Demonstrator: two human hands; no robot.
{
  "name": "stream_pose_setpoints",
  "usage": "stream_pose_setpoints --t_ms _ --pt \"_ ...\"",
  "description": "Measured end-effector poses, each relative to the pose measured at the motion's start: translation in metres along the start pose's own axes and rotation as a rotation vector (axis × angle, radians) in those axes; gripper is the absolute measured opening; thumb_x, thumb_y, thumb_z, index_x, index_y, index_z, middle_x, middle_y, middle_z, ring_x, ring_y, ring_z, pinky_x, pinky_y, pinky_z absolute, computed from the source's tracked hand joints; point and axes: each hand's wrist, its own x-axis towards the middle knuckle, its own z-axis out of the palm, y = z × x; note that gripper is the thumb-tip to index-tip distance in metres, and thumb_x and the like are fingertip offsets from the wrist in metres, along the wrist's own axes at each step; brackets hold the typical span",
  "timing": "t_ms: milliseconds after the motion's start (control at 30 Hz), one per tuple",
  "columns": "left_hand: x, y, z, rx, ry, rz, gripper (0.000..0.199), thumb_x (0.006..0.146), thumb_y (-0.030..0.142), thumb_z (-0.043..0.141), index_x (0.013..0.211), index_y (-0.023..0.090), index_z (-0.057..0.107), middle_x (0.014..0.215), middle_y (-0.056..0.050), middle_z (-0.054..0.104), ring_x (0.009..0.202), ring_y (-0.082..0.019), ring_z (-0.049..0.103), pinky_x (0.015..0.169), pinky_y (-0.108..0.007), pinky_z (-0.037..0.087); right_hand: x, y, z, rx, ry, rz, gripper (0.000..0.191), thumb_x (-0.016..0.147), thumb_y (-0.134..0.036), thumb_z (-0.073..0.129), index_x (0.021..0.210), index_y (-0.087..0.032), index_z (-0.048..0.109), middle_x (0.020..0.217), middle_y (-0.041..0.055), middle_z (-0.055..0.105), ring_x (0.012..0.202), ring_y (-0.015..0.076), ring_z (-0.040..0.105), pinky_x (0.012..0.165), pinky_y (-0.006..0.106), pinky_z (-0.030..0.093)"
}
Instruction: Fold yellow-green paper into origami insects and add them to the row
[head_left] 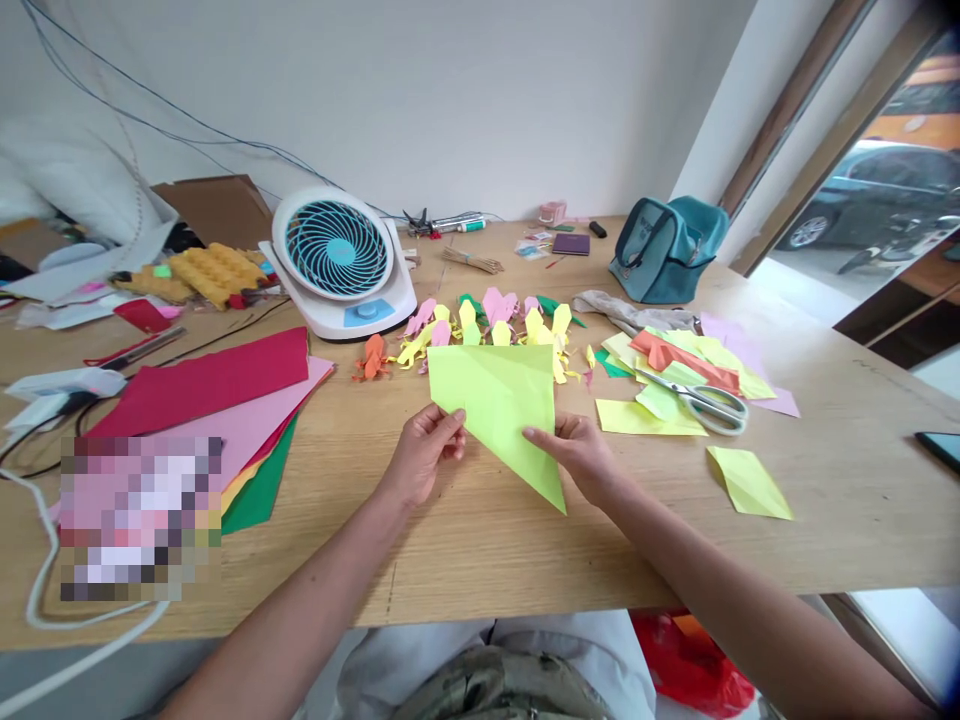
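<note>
A sheet of yellow-green paper (499,400) is held up over the table between my two hands, its lower left side running on a slant to a point at the bottom right. My left hand (427,450) pinches the slanted edge between thumb and fingers. On the opposite side, my right hand (577,450) grips the right edge, thumb in front and fingers behind. Just beyond the sheet stand several folded paper figures (499,305) in pink, yellow and green, with an orange paper figure (373,358) at their left end.
Scissors (712,405) lie on paper scraps (660,415) at right, near a loose yellow piece (748,482). Coloured sheets (210,380) spread at left. A fan (337,260) stands behind them, and a teal bag (667,250) sits at the back right of the wooden table (465,560).
</note>
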Motion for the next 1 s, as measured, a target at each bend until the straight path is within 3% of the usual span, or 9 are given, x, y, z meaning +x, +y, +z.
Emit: stream_pose_setpoints --t_ms 200,400,467,500,567,633,733,833,1000 --pt "-0.008 -0.014 0.014 0.122 -0.205 -0.181 0.047 0.059 0.041 0.088 0.092 0.012 0.072 0.082 -0.009 0.073 0.062 -0.014 0.063 0.045 -0.02 0.045 -0.002 0.004 0.011 0.03 -0.028 -0.046 0.044 0.055 -0.051 0.087 0.082 -0.02 0.073 0.081 0.0048 0.077 0.072 0.0224 0.069 0.066 0.034 0.056" --pt "-0.02 -0.014 0.013 0.212 -0.126 -0.181 0.046 0.058 0.049 0.086 0.083 0.013 0.072 0.074 -0.007 0.072 0.054 -0.011 0.059 0.045 -0.02 0.042 0.0 0.008 0.009 0.047 -0.134 -0.109 0.045 0.063 -0.048 0.084 0.093 -0.022 0.065 0.09 0.0044 0.074 0.081 0.0207 0.069 0.076 0.034 0.055" --pt "-0.039 -0.005 0.003 0.337 -0.256 -0.275 0.046 0.065 0.057 0.079 0.072 0.014 0.068 0.061 -0.005 0.067 0.048 -0.011 0.057 0.044 -0.02 0.041 -0.002 0.008 0.003 -0.049 -0.211 -0.146 0.046 0.07 -0.048 0.08 0.103 -0.021 0.063 0.09 0.004 0.072 0.082 0.0195 0.067 0.074 0.032 0.054" --pt "-0.051 0.0 -0.004 0.43 -0.411 -0.353 0.047 0.07 0.06 0.074 0.065 0.013 0.066 0.055 -0.005 0.064 0.045 -0.011 0.055 0.043 -0.02 0.038 -0.004 0.008 -0.001 -0.144 -0.257 -0.165 0.046 0.074 -0.046 0.077 0.109 -0.021 0.062 0.087 0.0033 0.071 0.081 0.0187 0.066 0.071 0.03 0.053" --pt "-0.075 0.01 -0.016 0.572 -0.573 -0.412 0.044 0.081 0.056 0.065 0.066 0.014 0.065 0.058 -0.005 0.064 0.051 -0.013 0.058 0.047 -0.022 0.042 -0.009 0.007 -0.006 -0.427 -0.327 -0.199 0.047 0.08 -0.038 0.072 0.121 -0.02 0.059 0.077 -0.0001 0.066 0.07 0.0159 0.061 0.063 0.027 0.048" --pt "-0.091 0.014 -0.026 0.752 -0.375 -0.119 0.035 0.087 0.047 0.06 0.072 0.016 0.064 0.064 -0.002 0.063 0.057 -0.013 0.057 0.054 -0.023 0.045 -0.015 0.006 -0.007 -0.738 -0.37 -0.22 0.052 0.081 -0.029 0.07 0.13 -0.021 0.056 0.07 -0.003 0.061 0.062 0.0137 0.056 0.059 0.025 0.044" --pt "-0.093 0.006 -0.034 1.13 -0.157 0.301 0.02 0.086 0.032 0.064 0.103 0.02 0.065 0.1 -0.005 0.067 0.09 -0.019 0.061 0.083 -0.033 0.049 -0.022 0.005 -0.004 -1.001 -0.353 -0.301 0.063 0.08 -0.022 0.07 0.138 -0.019 0.048 0.091 0.0041 0.065 0.078 0.0181 0.062 0.072 0.031 0.049" --pt "-0.083 -0.011 -0.035 1.323 -0.167 0.396 0.029 0.086 0.031 0.067 0.112 0.02 0.061 0.109 -0.008 0.061 0.104 -0.025 0.057 0.091 -0.04 0.048 -0.031 0.006 -0.002 -1.13 -0.266 -0.422 0.059 0.083 -0.021 0.067 0.138 -0.019 0.047 0.114 0.012 0.06 0.101 0.0251 0.062 0.09 0.039 0.049" --pt "-0.081 -0.024 -0.025 1.487 -0.109 0.369 0.031 0.081 0.044 0.072 0.094 0.019 0.059 0.101 -0.007 0.055 0.097 -0.026 0.053 0.088 -0.043 0.047 -0.054 0.01 -0.009 -1.182 -0.203 -0.421 0.03 0.092 -0.025 0.058 0.121 -0.02 0.059 0.11 0.0101 0.06 0.099 0.024 0.061 0.088 0.038 0.05"
